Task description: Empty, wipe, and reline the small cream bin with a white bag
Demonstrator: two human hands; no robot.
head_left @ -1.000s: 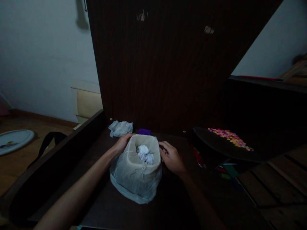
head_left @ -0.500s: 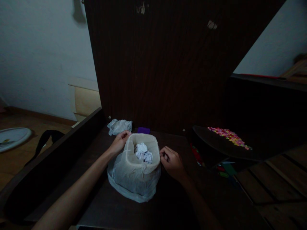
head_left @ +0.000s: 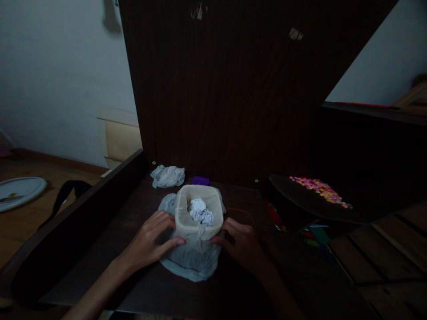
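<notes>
A small trash bin (head_left: 182, 226) stands upright on the dark wooden surface, with a thin white plastic bag (head_left: 196, 262) folded over its rim and hanging loose around it. Crumpled white paper balls (head_left: 200, 211) lie inside. My left hand (head_left: 151, 238) is round the bin's front left corner, thumb on the front over the bag, fingers at the side. At the front right corner, my right hand (head_left: 238, 238) grips in the same way, its thumb against the front. The fingertips of both hands are partly hidden.
Behind the bin lie a crumpled plastic bag (head_left: 167, 176) and a purple item (head_left: 200, 181). A tall dark panel (head_left: 216, 89) rises at the back. Colourful small pieces (head_left: 322, 190) sit on a dark curved board (head_left: 290, 195) at right. A raised edge (head_left: 100, 200) borders the left side.
My left hand has moved from the bin's back left rim to its front left corner. My right hand has shifted slightly down, thumb now on the front. The bag bulges out at the back left.
</notes>
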